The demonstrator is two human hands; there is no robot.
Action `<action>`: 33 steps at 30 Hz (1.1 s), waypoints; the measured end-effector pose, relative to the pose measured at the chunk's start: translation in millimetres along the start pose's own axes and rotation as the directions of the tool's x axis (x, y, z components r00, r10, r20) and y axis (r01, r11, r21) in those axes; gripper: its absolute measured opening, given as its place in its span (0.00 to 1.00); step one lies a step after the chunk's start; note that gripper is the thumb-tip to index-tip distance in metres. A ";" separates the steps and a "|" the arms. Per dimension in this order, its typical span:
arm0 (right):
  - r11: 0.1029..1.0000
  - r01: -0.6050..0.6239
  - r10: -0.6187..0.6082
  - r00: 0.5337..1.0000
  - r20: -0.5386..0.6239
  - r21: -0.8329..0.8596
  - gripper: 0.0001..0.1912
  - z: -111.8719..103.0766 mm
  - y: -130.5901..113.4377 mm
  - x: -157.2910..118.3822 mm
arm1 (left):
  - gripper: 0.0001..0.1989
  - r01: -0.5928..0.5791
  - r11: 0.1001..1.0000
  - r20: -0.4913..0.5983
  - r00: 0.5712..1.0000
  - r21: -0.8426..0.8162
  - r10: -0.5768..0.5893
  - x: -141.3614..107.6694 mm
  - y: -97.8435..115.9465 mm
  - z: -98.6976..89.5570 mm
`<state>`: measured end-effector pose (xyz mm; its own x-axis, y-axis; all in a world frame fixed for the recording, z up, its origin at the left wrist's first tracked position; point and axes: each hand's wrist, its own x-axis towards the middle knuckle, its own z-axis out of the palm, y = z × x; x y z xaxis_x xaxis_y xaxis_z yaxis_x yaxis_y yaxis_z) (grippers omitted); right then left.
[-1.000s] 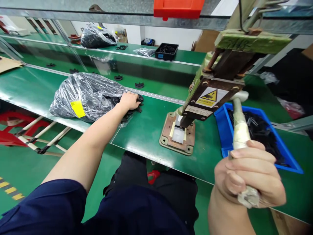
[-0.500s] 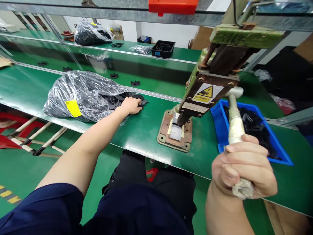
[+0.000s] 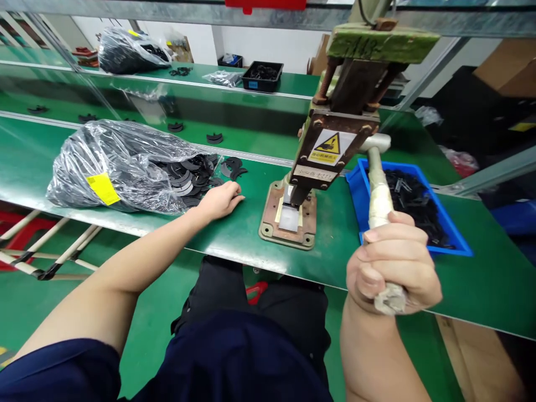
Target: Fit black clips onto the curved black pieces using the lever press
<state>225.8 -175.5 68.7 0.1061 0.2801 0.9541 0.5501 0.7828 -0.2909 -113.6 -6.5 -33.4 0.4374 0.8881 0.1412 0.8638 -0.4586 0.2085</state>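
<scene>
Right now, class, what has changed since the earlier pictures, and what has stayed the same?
The left hand has drawn back from the black parts at the clear bag, toward the front of the bench; whether it holds one is hidden. The right hand still grips the press handle; the bag still lies there.

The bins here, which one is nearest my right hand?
The blue bin, right of the press; the black bin and the one behind it stand farther back.

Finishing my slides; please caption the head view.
Right hand gripping press lever, left hand near a bag of black parts.
</scene>
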 end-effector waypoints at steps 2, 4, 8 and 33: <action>1.000 0.001 -0.001 1.000 0.001 -0.005 0.20 -0.7 0.4 0.2 | 0.18 0.003 1.000 0.017 1.000 0.030 -0.003 -12.4 11.3 4.4; 1.000 0.011 -0.011 1.000 0.000 -0.004 0.18 -1.2 1.0 0.1 | 0.20 0.012 0.997 0.054 0.998 0.078 -0.016 -19.5 17.6 5.7; 1.000 0.012 -0.012 1.000 0.010 -0.010 0.18 -1.7 0.7 0.1 | 0.22 0.045 0.983 0.104 0.993 0.177 -0.064 -24.1 15.4 0.9; 0.996 0.064 -0.064 0.998 -0.002 0.055 0.16 0.7 1.7 2.5 | 0.17 0.309 0.635 0.325 0.941 -0.709 -0.095 -21.6 34.6 -27.1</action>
<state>226.4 -173.1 70.5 0.0726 0.2286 0.9708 0.5095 0.8283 -0.2331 -100.0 -42.4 -3.0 0.4105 0.8894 -0.2011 0.5061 -0.0388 0.8616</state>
